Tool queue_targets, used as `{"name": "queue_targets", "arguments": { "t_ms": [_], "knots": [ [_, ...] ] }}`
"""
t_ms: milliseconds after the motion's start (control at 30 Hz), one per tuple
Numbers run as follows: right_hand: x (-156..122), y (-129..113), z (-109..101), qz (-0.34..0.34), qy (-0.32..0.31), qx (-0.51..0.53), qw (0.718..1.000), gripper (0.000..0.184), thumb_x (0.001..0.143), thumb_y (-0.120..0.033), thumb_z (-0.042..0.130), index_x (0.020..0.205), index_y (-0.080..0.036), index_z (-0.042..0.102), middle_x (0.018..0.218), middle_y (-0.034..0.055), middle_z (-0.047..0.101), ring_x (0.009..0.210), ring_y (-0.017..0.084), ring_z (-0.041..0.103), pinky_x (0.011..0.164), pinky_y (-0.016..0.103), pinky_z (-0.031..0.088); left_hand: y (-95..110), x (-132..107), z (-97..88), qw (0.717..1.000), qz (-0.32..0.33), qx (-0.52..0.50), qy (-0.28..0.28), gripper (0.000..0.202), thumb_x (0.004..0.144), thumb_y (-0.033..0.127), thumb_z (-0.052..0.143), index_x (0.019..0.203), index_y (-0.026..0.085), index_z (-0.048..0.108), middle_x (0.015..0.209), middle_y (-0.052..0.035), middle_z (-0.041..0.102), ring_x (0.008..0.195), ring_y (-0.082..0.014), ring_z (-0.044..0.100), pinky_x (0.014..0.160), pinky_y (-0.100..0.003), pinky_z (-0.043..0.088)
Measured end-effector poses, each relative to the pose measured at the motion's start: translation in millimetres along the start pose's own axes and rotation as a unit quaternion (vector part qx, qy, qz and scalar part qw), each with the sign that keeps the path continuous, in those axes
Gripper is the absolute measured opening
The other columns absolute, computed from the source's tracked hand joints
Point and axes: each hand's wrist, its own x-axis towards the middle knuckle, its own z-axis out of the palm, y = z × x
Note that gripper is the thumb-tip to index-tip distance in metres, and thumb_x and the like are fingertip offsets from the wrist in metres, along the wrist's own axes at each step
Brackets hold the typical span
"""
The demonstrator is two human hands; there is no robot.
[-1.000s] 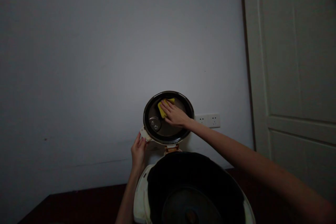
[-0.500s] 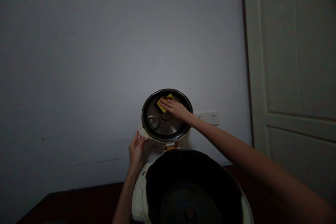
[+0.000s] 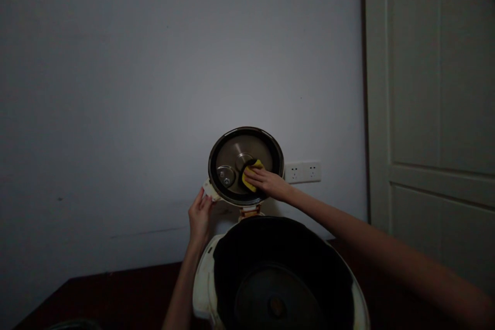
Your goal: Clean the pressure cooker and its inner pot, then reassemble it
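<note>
A pressure cooker (image 3: 204,283) with a white body and a dark inside stands in front of me. Its round lid (image 3: 228,150) is raised on the hinge, the metal underside facing me. Pressed against the lower right of that underside is a yellow cloth (image 3: 248,181), under the fingers of my right hand (image 3: 268,183). With my left hand (image 3: 200,216) I grip the white tab at the lid's lower left edge; my fingers are wrapped around it. A small round valve part (image 3: 226,178) shows on the lid, left of the cloth.
Behind the lid rises a pale wall (image 3: 135,87) with a double socket (image 3: 303,171) right of the lid. The cooker stands on a dark reddish table (image 3: 127,294). A rounded rim (image 3: 73,324) shows at the bottom left. A panelled door (image 3: 417,87) is at the right.
My right hand has moved the yellow cloth down and slightly right across the lid's underside. My left hand keeps its hold on the lid's tab. The view has shifted slightly.
</note>
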Motion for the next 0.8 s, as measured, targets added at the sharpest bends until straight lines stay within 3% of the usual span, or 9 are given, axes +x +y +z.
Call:
{"name": "queue_targets", "arguments": {
  "t_ms": [100, 233, 333, 433, 600, 700, 800],
  "knots": [
    [23, -1, -3, -0.031, 0.002, -0.001, 1.000, 0.043, 0.091, -0.010, 0.044, 0.134, -0.014, 0.046, 0.143, 0.0132, 0.042, 0.134, 0.025, 0.034, 0.105, 0.046, 0.038, -1, 0, -0.7, 1.000, 0.008, 0.001, -0.007, 0.053, 0.078, 0.020, 0.063, 0.130, 0.014, 0.052, 0.128, -0.0137, 0.059, 0.109, -0.0226, 0.061, 0.096, -0.038, 0.047],
    [49, 6, -9, -0.001, 0.042, 0.020, 0.999, 0.046, 0.090, -0.006, 0.041, 0.136, -0.014, 0.044, 0.144, 0.0140, 0.040, 0.137, 0.024, 0.030, 0.108, 0.047, 0.034, -2, 0, -1.3, 1.000, 0.023, 0.006, -0.013, 0.052, 0.078, 0.023, 0.063, 0.128, 0.014, 0.054, 0.130, -0.0131, 0.057, 0.112, -0.0235, 0.059, 0.096, -0.037, 0.047],
    [48, 15, -9, 0.053, 0.090, 0.049, 0.993, 0.050, 0.088, -0.004, 0.040, 0.137, -0.014, 0.042, 0.145, 0.0147, 0.039, 0.138, 0.023, 0.025, 0.109, 0.047, 0.033, -1, -1, -0.9, 1.000, 0.022, 0.010, -0.013, 0.053, 0.078, 0.023, 0.064, 0.129, 0.014, 0.053, 0.130, -0.0132, 0.057, 0.111, -0.0235, 0.060, 0.096, -0.037, 0.046],
    [29, 21, -3, 0.092, 0.128, 0.072, 0.985, 0.052, 0.087, -0.003, 0.038, 0.138, -0.013, 0.041, 0.145, 0.0164, 0.038, 0.139, 0.023, 0.023, 0.109, 0.048, 0.033, 1, -2, -0.3, 1.000, 0.014, 0.006, -0.020, 0.054, 0.078, 0.023, 0.064, 0.129, 0.013, 0.053, 0.129, -0.0135, 0.058, 0.110, -0.0232, 0.060, 0.096, -0.036, 0.047],
    [4, 15, 8, 0.076, 0.128, 0.087, 0.985, 0.054, 0.084, -0.002, 0.039, 0.137, -0.012, 0.042, 0.144, 0.0172, 0.040, 0.140, 0.024, 0.021, 0.109, 0.050, 0.033, 0, 0, -1.2, 1.000, 0.008, 0.003, -0.010, 0.056, 0.078, 0.021, 0.063, 0.131, 0.011, 0.050, 0.129, -0.0154, 0.057, 0.111, -0.0229, 0.060, 0.096, -0.036, 0.046],
    [18, 9, 7, 0.062, 0.122, 0.088, 0.987, 0.056, 0.083, 0.000, 0.037, 0.137, -0.013, 0.042, 0.143, 0.0158, 0.041, 0.140, 0.023, 0.022, 0.109, 0.050, 0.033, -5, 3, -2.9, 1.000, 0.018, 0.003, -0.007, 0.056, 0.078, 0.022, 0.065, 0.131, 0.012, 0.051, 0.130, -0.0151, 0.056, 0.113, -0.0225, 0.059, 0.097, -0.035, 0.045],
    [50, 3, -1, 0.040, 0.124, 0.088, 0.988, 0.052, 0.084, 0.000, 0.039, 0.134, -0.012, 0.046, 0.142, 0.0171, 0.042, 0.138, 0.023, 0.025, 0.109, 0.048, 0.034, -8, 4, -4.5, 0.999, 0.030, 0.003, -0.014, 0.055, 0.078, 0.025, 0.066, 0.130, 0.014, 0.052, 0.131, -0.0141, 0.056, 0.114, -0.0224, 0.058, 0.096, -0.034, 0.046]
  ]
}}
